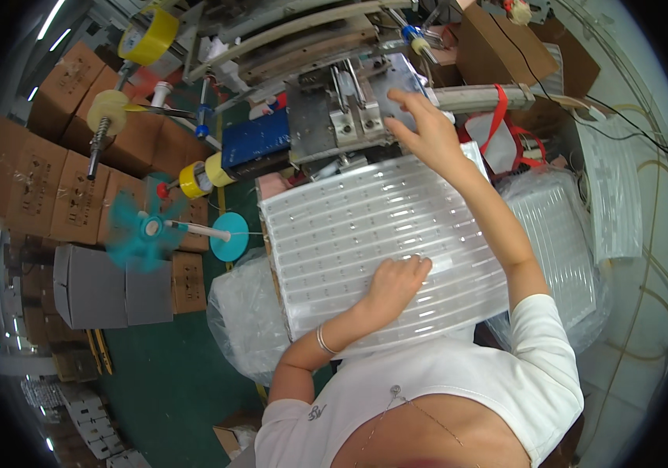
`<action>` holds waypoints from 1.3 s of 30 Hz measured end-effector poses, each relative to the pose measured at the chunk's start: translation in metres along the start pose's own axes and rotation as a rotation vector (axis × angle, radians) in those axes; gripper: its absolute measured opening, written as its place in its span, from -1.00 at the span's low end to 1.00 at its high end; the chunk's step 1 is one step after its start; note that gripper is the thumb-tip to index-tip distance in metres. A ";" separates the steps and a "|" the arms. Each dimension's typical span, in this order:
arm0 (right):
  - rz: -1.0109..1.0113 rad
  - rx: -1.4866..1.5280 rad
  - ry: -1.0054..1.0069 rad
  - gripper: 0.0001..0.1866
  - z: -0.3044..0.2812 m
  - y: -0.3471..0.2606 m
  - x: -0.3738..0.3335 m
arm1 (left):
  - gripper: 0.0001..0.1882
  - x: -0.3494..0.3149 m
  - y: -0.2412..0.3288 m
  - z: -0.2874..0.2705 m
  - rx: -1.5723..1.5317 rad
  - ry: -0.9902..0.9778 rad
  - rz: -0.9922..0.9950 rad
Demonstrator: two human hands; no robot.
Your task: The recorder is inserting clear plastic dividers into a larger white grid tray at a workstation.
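A wide stack of translucent white ribbed plastic trays, with long grooves and rows of small dots, lies right in front of me. My left hand rests low on its middle, fingers curled together; whatever they may hold is hidden. My right hand reaches past the far right corner of the trays. Its thumb and fingers are spread apart over the right side of a metal machine plate, and nothing shows between them. Two metal clamp blocks with rods sit on that plate, left of my right hand.
A blue block and yellow tape rolls flank the machine on the left. Nearby spins a teal fan. Cardboard boxes are stacked far left. Bagged ribbed trays and a red strap are at right.
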State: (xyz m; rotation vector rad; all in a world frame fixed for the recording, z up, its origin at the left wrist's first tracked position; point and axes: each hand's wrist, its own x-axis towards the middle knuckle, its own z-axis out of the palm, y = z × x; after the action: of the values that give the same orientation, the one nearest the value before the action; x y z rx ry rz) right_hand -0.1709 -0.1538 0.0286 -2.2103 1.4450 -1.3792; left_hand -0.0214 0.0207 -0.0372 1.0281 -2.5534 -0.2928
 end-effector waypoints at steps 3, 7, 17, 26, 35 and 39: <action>-0.034 0.007 -0.404 -0.66 -0.040 -0.008 -0.051 | -0.79 -0.005 -0.007 -0.002 0.073 -0.154 0.073; -0.196 -0.191 -0.842 -0.70 -0.075 -0.018 -0.129 | -0.78 -0.009 -0.011 0.012 -0.034 -0.130 0.030; -0.056 -0.052 -0.914 -0.84 -0.089 0.005 -0.145 | -0.72 0.016 0.005 -0.004 -0.241 -0.031 -0.147; 0.272 0.305 -0.334 -0.81 -0.100 0.003 -0.106 | -0.69 0.026 0.008 0.041 -0.256 -0.020 0.071; 0.424 0.390 -0.228 -0.82 -0.092 0.013 -0.099 | -0.71 0.027 0.006 0.048 0.033 -0.018 0.168; 0.345 0.318 -0.200 -0.78 -0.094 0.007 -0.095 | -0.62 0.036 0.006 0.039 0.006 0.061 0.130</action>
State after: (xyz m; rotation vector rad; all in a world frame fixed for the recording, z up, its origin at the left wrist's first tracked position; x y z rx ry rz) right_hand -0.2568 -0.0524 0.0198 -1.7493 1.3480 -1.1441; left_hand -0.0651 0.0021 -0.0608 0.8554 -2.5533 -0.2150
